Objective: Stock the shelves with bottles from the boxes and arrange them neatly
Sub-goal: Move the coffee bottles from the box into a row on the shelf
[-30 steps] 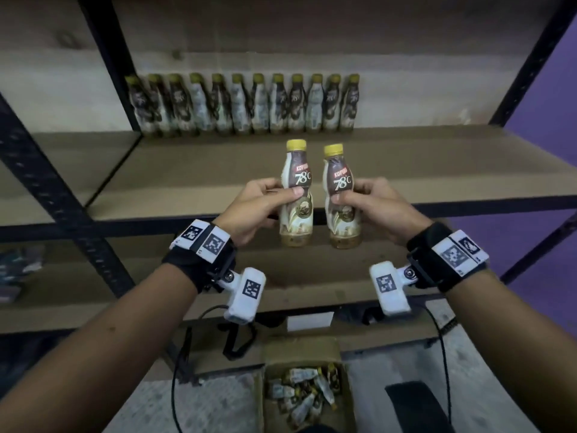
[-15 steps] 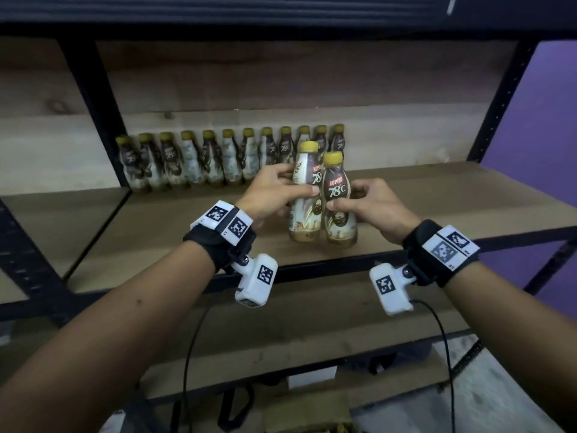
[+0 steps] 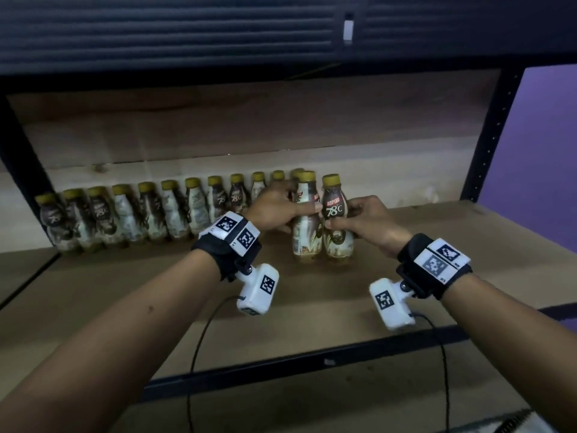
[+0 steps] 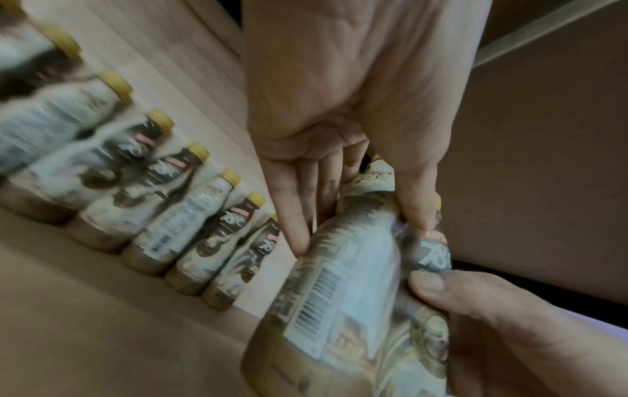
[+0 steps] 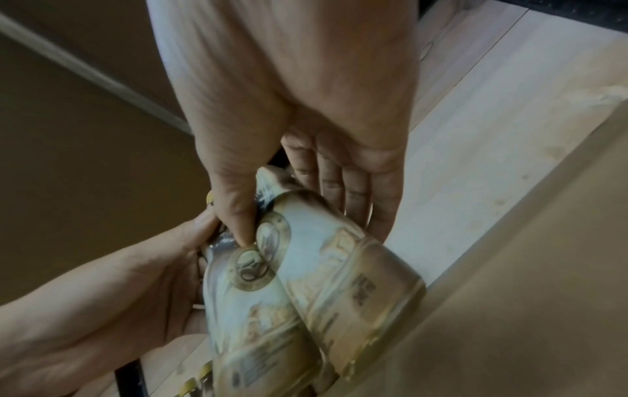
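Two yellow-capped coffee bottles stand side by side over the wooden shelf. My left hand grips the left bottle around its middle; in the left wrist view that left bottle shows its barcode. My right hand grips the right bottle, whose brown label faces me, and in the right wrist view this right bottle touches its neighbour. A row of like bottles lines the back wall to the left. Whether the held bottles rest on the shelf I cannot tell.
A dark metal upright bounds the shelf on the right, with a purple wall beyond. A dark upper shelf hangs overhead. The shelf's dark front rail runs below my wrists, and cables dangle from the wrist cameras.
Both hands have carried their bottles up and forward from in front of the shelf edge to deep over the shelf, near the right end of the back row. The two bottles now touch.
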Available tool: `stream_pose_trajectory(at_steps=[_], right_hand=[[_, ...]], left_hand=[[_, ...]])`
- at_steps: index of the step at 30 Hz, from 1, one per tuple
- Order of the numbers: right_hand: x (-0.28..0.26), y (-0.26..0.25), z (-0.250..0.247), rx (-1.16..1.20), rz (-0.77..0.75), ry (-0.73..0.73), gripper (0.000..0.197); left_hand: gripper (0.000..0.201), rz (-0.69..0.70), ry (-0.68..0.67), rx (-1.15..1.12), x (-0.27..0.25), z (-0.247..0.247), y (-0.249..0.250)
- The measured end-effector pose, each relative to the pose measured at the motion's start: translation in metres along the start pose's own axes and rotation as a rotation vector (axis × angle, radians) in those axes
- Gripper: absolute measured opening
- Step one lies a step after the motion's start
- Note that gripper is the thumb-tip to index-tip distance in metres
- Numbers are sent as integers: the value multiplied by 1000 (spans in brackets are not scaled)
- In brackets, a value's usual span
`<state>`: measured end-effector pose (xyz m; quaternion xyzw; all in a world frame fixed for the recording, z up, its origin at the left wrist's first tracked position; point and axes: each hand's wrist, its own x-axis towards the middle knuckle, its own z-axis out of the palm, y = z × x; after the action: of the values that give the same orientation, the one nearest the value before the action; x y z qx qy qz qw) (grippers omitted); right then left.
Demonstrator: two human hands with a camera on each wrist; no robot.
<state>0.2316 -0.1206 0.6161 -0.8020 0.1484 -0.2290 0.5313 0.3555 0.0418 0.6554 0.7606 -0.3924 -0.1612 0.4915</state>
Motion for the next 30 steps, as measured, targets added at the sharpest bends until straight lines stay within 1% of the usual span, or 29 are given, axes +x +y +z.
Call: stream_pose_trajectory(at_steps=[2,3,6,9,10,11,14,15,16,19,21,24,27,30], right_hand=[[14,10,-21,6,-2,-9,34],[22,15,-31,1,3,-18,35],[46,27,-56,-71,19,8,34],[69,40,-73,-260,48,100,33],[77,45,-77,-309,60,109,32],[84,50,-81,-340,74,108,31],[105,66,-90,-363,122,99,27],[111,71,-92,-359,136,100,26],[116,76,-94,-351,148,108,26],[132,85,-95,-291,172,161,25],[143,88,-94,-282,193,180,29],[158,92,-90,-288,207,171,38],[173,94,-83,-276,183,150,39],[184,97,-74,-287,163,136,34]], left_hand=[[59,-33,23,28,26,18,5],[59,-40,31,50,39,26,8],[45,-27,84,145,74,43,14],[37,4,121,285,105,54,17],[40,1,127,334,115,56,17],[48,-13,141,394,125,59,17],[82,-49,212,649,155,64,12],[88,-67,225,696,165,65,10],[89,-91,229,726,174,66,8],[87,-171,232,797,195,69,2],[79,-207,272,808,203,71,-3],[67,-254,331,791,211,74,-14],[73,-285,381,773,220,76,-26],[73,-294,404,765,228,78,-32]])
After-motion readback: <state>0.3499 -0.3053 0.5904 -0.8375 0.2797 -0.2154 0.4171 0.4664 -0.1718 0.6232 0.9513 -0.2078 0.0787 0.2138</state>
